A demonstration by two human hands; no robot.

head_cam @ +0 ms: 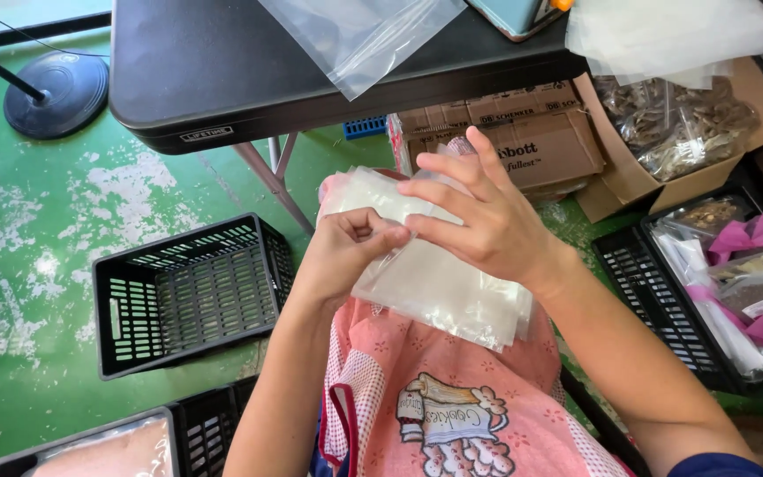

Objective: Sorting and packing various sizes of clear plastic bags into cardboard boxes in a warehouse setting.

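Plastic bags [439, 287], thin, light and slippery, are judged best pinched at one edge. The stack is held above the lap. It is gripped by the left hand [346, 252], fingers curled, while its top is pinched by the right hand [487, 221], other fingers spread.

The person wore a pink apron [452, 389] with small flower prints, a checked pink-and-white side panel, dark red piping, and a cartoon picture on the front. A dark blue sleeve [719, 465] showed at the right arm; both forearms were bare.
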